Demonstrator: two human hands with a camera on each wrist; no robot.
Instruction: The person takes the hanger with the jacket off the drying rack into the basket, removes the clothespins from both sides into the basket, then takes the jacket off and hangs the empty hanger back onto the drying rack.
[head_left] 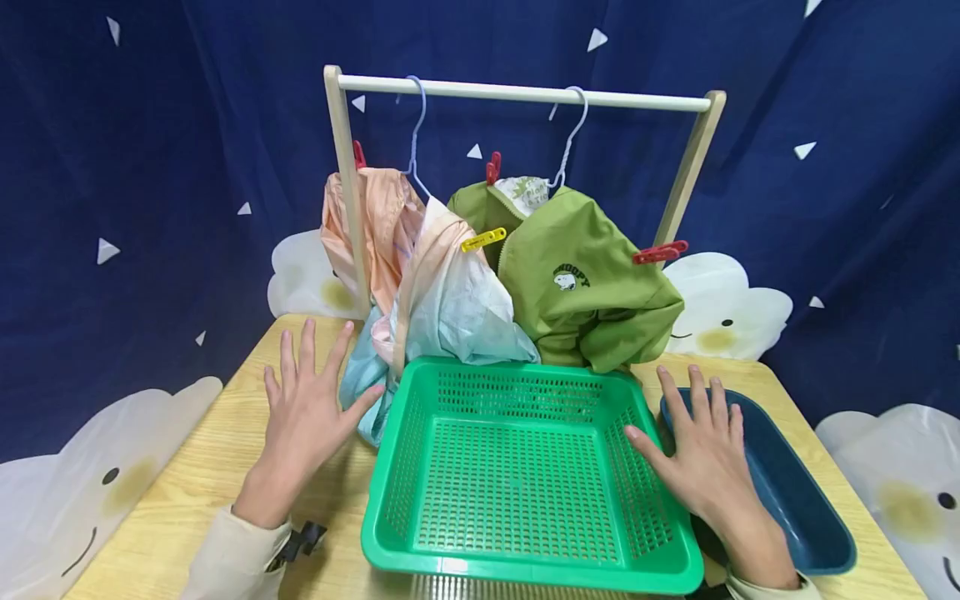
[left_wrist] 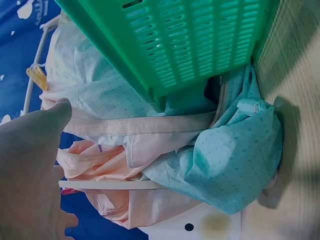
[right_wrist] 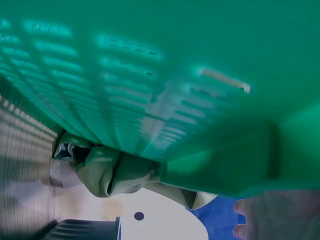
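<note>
My left hand (head_left: 307,408) is spread with straight fingers, left of the green plastic basket (head_left: 517,565), holding nothing. On the basket's other side my right hand (head_left: 705,467) spreads its fingers over the gap between the basket's right rim and a dark blue bin (head_left: 806,500). Whether it touches either one I cannot tell. A pink-to-blue jacket (head_left: 461,300) hangs behind the basket, close to my left fingertips; its blue lower part lies on the table in the left wrist view. Beside it hangs a green jacket (head_left: 600,283) with a Snoopy print.
A small rack with a white rail (head_left: 495,87) and wooden legs carries both hangers. Red clothespins (head_left: 660,252) and a yellow clothespin (head_left: 483,240) are clipped to the jackets. Everything stands on a wooden table (head_left: 187,500) before a dark blue curtain (head_left: 225,100) with white triangles.
</note>
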